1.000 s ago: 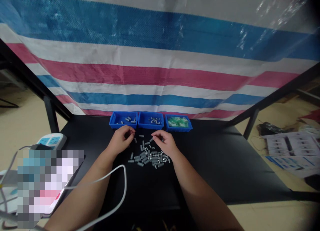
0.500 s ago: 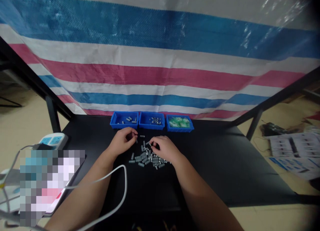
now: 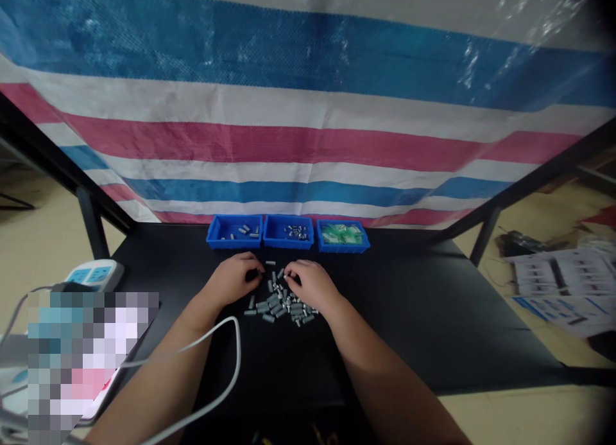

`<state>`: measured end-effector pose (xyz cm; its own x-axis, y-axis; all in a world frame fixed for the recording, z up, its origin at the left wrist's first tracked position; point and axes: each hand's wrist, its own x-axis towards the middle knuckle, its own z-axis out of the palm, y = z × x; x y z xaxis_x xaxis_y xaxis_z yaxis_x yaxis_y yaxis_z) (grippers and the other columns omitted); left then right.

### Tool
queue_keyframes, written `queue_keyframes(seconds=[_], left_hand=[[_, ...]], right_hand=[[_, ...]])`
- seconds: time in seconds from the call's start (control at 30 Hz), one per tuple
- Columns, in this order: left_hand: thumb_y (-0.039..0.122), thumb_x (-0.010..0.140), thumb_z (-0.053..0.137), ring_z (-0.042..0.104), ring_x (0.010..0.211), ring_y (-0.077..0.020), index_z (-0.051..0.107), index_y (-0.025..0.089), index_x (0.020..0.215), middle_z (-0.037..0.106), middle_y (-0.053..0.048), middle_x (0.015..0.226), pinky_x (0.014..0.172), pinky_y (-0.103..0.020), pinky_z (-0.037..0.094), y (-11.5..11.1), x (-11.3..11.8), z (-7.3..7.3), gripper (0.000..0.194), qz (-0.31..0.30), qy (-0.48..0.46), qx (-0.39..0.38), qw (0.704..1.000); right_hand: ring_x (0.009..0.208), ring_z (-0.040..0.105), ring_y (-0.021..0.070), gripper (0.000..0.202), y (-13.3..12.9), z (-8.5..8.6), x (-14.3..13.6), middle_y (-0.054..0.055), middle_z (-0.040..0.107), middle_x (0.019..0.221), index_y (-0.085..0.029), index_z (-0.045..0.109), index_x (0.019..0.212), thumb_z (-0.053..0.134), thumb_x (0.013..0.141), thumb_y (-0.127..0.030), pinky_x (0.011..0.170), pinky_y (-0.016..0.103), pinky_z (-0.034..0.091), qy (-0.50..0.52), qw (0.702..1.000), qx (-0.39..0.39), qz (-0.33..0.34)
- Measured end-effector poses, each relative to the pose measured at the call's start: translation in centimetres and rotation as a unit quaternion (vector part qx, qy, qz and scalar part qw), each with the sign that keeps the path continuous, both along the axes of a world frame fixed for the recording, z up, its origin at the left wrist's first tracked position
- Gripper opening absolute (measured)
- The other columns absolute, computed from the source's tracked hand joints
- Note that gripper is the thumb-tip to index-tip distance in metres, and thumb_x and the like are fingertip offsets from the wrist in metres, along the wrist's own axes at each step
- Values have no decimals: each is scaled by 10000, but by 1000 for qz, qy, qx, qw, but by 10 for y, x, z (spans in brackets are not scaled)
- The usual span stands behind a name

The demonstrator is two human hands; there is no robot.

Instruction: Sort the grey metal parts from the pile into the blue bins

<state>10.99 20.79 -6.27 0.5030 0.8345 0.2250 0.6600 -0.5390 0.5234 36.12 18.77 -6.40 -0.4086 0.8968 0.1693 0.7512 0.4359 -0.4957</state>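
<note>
A loose pile of small grey cylinders and shiny metal pieces (image 3: 279, 307) lies on the black table. My left hand (image 3: 237, 278) is closed at the pile's upper left, thumb and fingers pinched; what they hold is too small to name. At the pile's upper right, my right hand (image 3: 310, 283) is pinched around a tiny bright piece that I cannot make out. Behind the hands stand a blue bin with a few grey cylinders (image 3: 235, 243), a blue bin with small metal parts (image 3: 289, 243) and a blue bin with green-and-clear packets (image 3: 342, 247).
A white power strip (image 3: 99, 275) and a blurred flat object (image 3: 96, 361) sit at the left. A white cable (image 3: 239, 349) loops over my left forearm. Striped sheeting (image 3: 308, 143) hangs behind the black table (image 3: 433, 316). Papers (image 3: 558, 271) lie beyond its right side.
My left hand has moved slightly down and its fingers have drawn in near the pile. The right hand has shifted slightly left relative to the pile. The whole view has shifted a little.
</note>
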Motion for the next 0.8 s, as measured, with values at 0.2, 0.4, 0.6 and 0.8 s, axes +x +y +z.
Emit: queue_keyframes(seconds=[0.2,0.4,0.6,0.8], left_hand=[[248,883,658,646,847,-172,724,229,997,638,-56,1038,781,-318,556,-1,2,12,133,98,-171,92,976],[276,868,700,661,963,-201,745,209,944,608,-52,1018,952,-398,572,6,-4,6,111,244,-234,170,926],[339,892,674,697,1107,-244,677,181,1225,634,-127,1282,968,-398,599,15,-7,-8,368,229,-336,74,910],[305,903,642,752,864,-202,687,182,1014,751,-73,962,819,-330,619,8,-5,-5,172,231,-333,41,913]], right_hand=[[785,581,166,72,-3,5,-1,15,640,846,-222,609,842,631,816,-159,696,276,399,59,998,19,-20],[622,553,146,69,-1,3,1,-11,604,700,-234,546,828,609,848,-215,609,263,397,139,989,-2,-49],[630,590,151,89,2,-1,3,3,645,736,-239,623,971,565,959,-306,617,270,445,202,979,-10,-37],[758,688,185,195,5,-11,2,61,724,896,-223,727,997,660,929,-393,696,320,580,353,934,-8,-62]])
